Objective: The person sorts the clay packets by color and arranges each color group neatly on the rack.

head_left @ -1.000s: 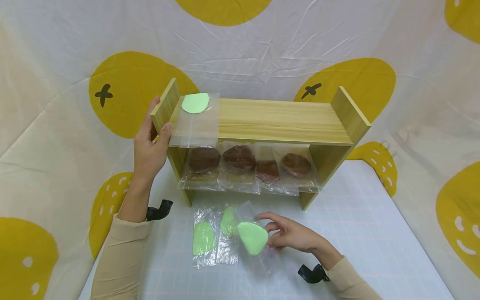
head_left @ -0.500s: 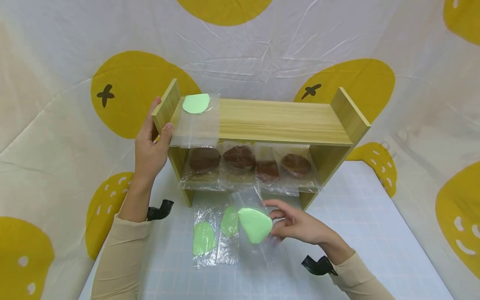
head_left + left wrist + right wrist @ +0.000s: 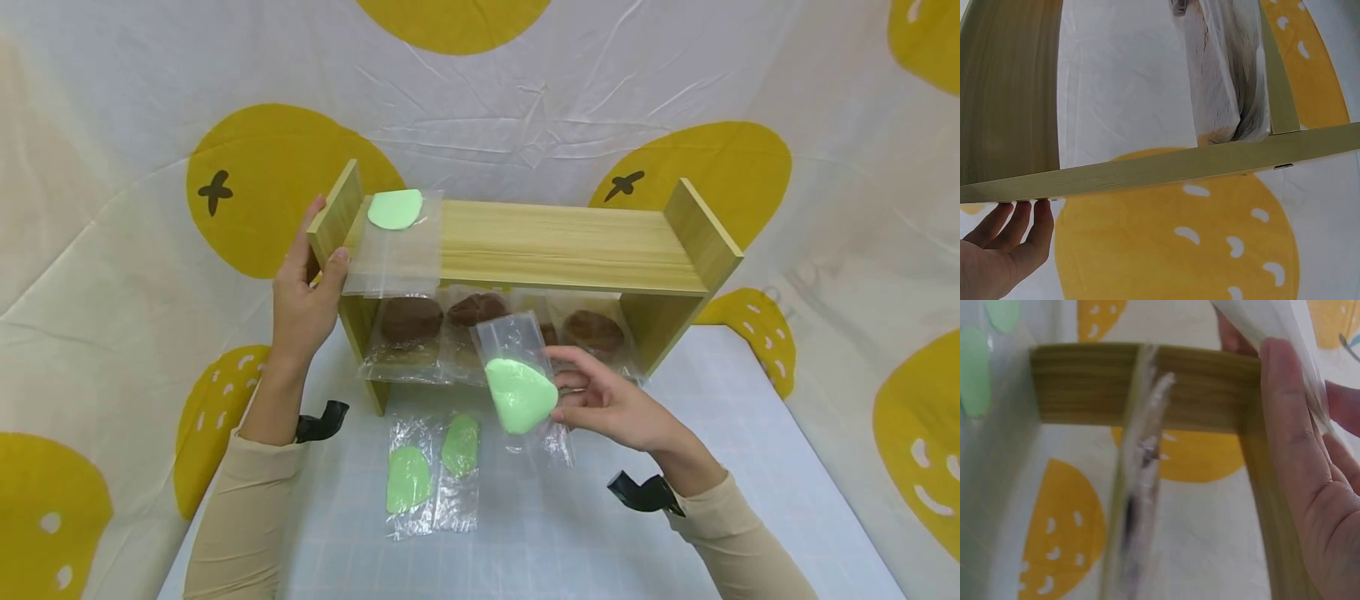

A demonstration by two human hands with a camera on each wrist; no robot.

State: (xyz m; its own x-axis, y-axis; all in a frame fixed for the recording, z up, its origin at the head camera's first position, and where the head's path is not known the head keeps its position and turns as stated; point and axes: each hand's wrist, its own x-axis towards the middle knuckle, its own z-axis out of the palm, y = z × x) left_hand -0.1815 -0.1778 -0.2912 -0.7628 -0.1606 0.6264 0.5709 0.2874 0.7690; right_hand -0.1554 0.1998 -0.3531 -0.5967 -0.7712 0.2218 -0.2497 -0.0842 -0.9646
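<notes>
My left hand (image 3: 306, 292) grips the upper left side panel of a wooden two-tier shelf (image 3: 555, 242), thumb at its front edge and fingers on the outer face. Between thumb and fingers of my right hand (image 3: 615, 404) is a clear plastic bag (image 3: 512, 336) with a light green flat piece (image 3: 521, 396) inside, held in front of the lower tier. A similar bagged green piece (image 3: 395, 209) lies at the left end of the top tier. Two more bagged green pieces, one at left (image 3: 408, 479) and one at right (image 3: 461, 446), lie on the table.
Several clear bags with dark brown pieces (image 3: 411, 319) lie along the lower tier, partly hidden by the raised bag. The shelf's right side panel (image 3: 701, 233) rises above the top tier. Behind the table (image 3: 337, 533) hangs a white cloth with yellow shapes (image 3: 285, 192).
My right hand has lifted the bagged green piece off the table, up and slightly right, to the front of the lower tier. The left hand keeps its grip on the shelf.
</notes>
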